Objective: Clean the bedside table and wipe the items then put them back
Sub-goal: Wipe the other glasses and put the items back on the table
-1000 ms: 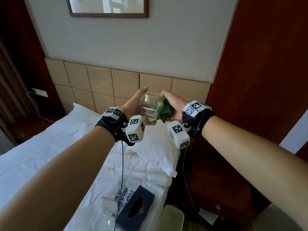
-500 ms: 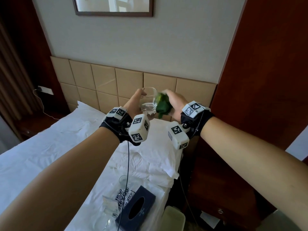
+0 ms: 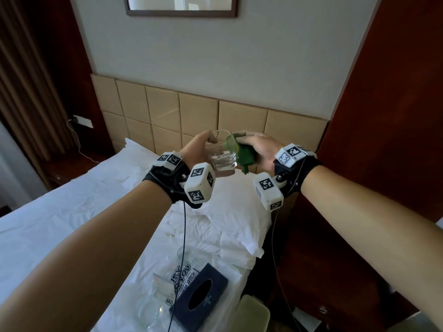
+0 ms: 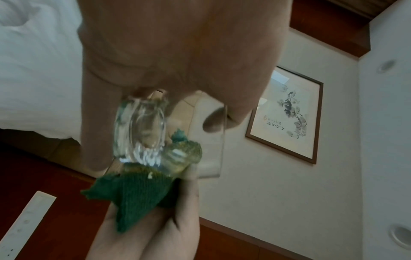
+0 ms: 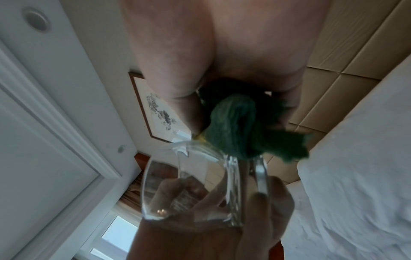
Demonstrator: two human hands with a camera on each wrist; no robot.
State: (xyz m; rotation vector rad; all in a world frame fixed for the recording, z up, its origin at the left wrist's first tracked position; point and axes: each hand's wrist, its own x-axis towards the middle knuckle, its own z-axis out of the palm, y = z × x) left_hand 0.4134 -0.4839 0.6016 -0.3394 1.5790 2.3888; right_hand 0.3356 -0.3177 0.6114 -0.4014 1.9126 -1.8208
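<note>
**One glass, one cloth, both hands busy above the bed**

Beige padded headboard panels [image 3: 199, 116] and a pale wall fill the background, with one framed picture [image 3: 181, 6] cut off at the top edge of the head view; the left wrist view shows it as a flower painting [image 4: 286, 114]. Your two hands meet at centre frame, raised above the white bed [image 3: 72, 212].

Your left hand [image 3: 195, 149] has its fingers wrapped round one clear glass tumbler [image 3: 221, 152], held tilted with its thick base toward you. Your right hand [image 3: 260, 149] clutches one green cloth [image 3: 244, 154], bunched, and presses it against the tumbler's rim; in the right wrist view the cloth [image 5: 240, 126] touches the glass [image 5: 191, 190] at its edge, and a fleck of yellow shows there. Whether the cloth reaches inside the tumbler you cannot tell.

At the lower middle of the frame, lying on the bed, you can count one dark blue tissue box [image 3: 200, 297], one printed card with partly readable lettering [image 3: 183, 277], one small clear stand [image 3: 163, 285] and at least two more pieces of glassware [image 3: 146, 312], faint against the sheet and hard to make out. One pale green object [image 3: 251, 315] is cut off at the bottom edge.

Dark wooden furniture at the lower right [image 3: 340, 271] is mostly hidden by your right forearm; its worktop cannot be seen.
</note>
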